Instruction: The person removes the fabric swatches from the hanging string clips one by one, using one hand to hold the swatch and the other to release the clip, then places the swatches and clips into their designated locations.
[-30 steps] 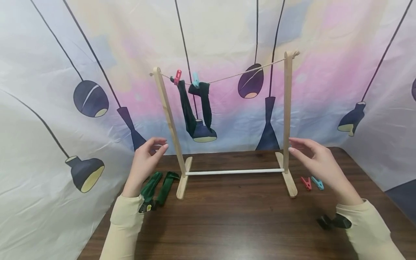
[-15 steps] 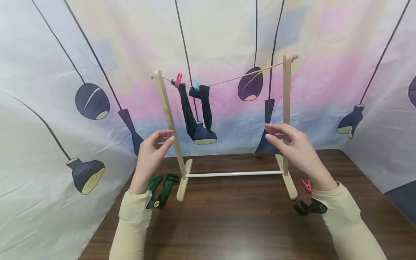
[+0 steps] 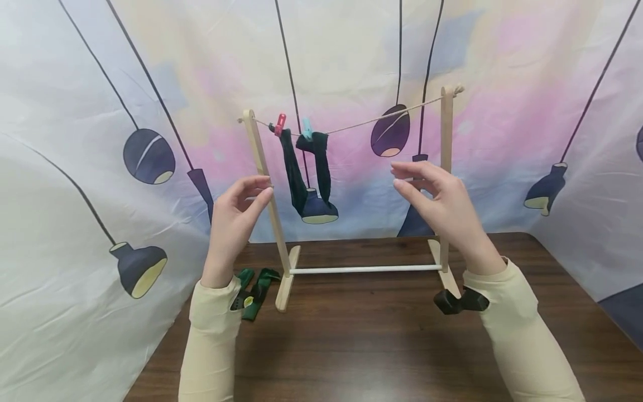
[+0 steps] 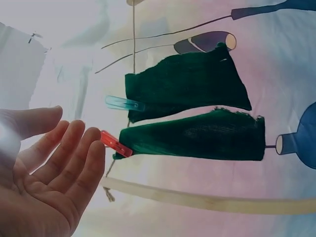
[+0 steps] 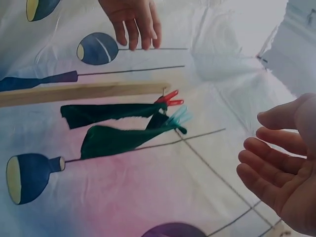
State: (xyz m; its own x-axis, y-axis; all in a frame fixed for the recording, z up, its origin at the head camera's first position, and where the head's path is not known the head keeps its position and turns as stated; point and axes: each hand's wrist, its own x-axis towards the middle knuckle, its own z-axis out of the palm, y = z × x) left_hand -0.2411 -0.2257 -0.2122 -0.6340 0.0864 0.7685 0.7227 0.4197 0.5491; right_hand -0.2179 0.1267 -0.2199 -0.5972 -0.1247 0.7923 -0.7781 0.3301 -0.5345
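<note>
Both hands are raised in the air, fingers loosely bent, holding nothing. My left hand is just left of the rack's left wooden post, its fingertips overlapping the post in the head view. The right hand hovers before the right post. Between the posts runs a thin string. From its left part hang two dark green cloth pieces, one held by a red clothespin and the other by a light blue clothespin. The left wrist view shows the left fingertips near the red clothespin.
Two more green cloth pieces lie on the brown table, partly behind the left wrist. A white rod joins the rack's wooden feet. Behind hangs a backdrop printed with lamps.
Both hands have risen, the right one also moving left toward the rack. The red and blue clothespins lying on the table at right are now hidden behind the right arm.
</note>
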